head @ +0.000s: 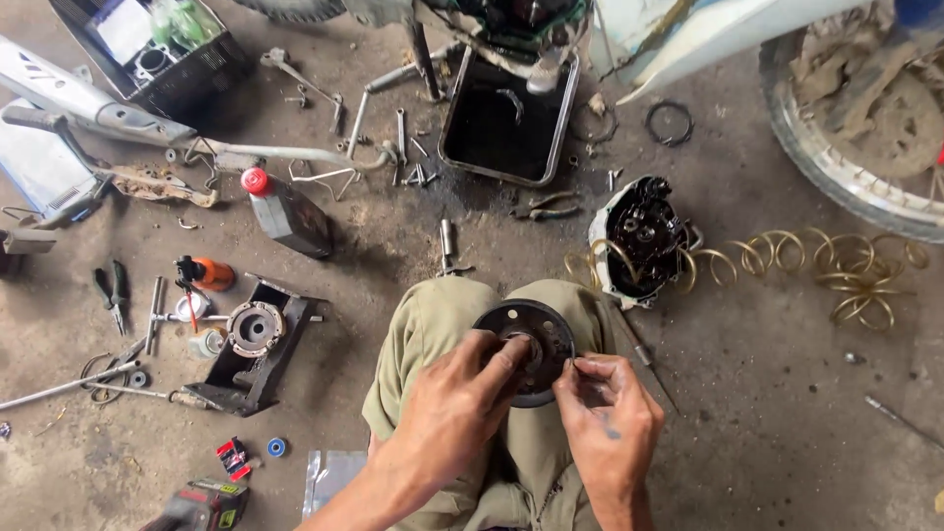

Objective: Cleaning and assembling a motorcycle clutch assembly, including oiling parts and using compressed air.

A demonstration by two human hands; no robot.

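**Dark metal disc held over your knees**

You hold a round, dark grey metal disc with a ring of small holes and a raised central hub (526, 349) above your knees, which are clad in olive-green trousers (433, 315). Its face is dull and greasy, tilted slightly towards you, and the far rim shows whole while the near rim is hidden by your fingers.

Your left hand (447, 413) comes in from below left, palm down, with the fingers spread over the disc's left side and the thumb pressing at the hub; it is grasping the disc. Your right hand (605, 418) sits at the disc's right edge, its thumb and forefinger pinched together against the rim. Whether they pinch a small part there, you cannot tell.

Around you on the stained concrete floor (767, 423): a spoked wheel with a tyre (855, 147) at the top right, a rectangular black oil drain pan with a metal rim (506, 123) ahead, and a black engine cover with gears inside (641, 236) just beyond your right knee. A dark grey oil bottle with a red cap (285, 211) lies to the left. Near it lies a small orange bottle with a black cap (208, 273). A clear plastic bag (329, 477) lies beside your left arm, a small red and black packet (233, 457) just left of it.
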